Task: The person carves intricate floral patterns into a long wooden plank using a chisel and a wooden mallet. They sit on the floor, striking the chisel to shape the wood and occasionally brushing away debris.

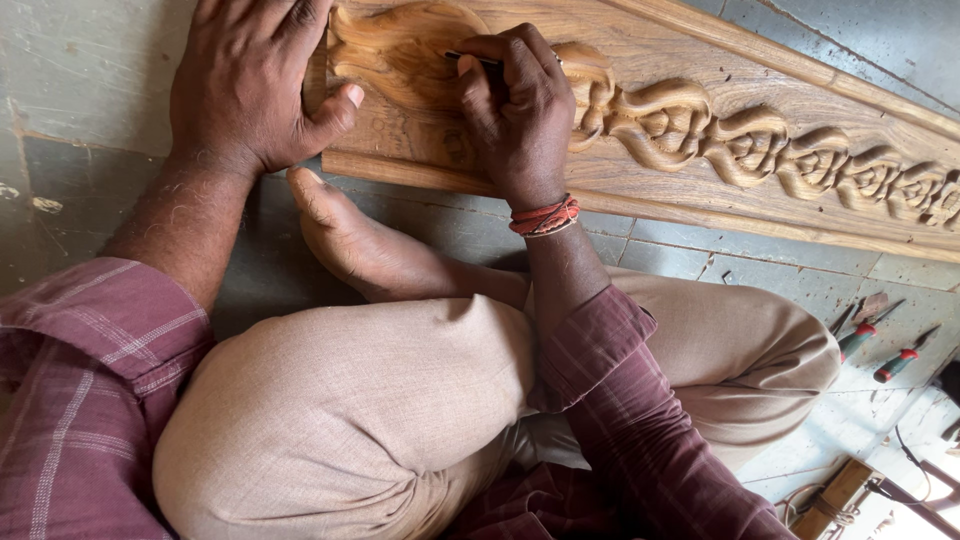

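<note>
Grey floor tiles (700, 255) are lying under me as I am sitting cross-legged at a long carved wooden panel (760, 110). Its twisting relief is looking shaped already; the end by me is getting detail. My left hand (250, 80) is pressing flat, fingers spread, while my right hand (515, 110) is pinching a thin carving tool (472, 58).

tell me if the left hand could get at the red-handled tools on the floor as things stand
Probably not. The left hand lies flat on the left end of the carved wooden panel, while the red-handled tools lie far off on the tiled floor beyond the bent right knee and right arm.
</note>
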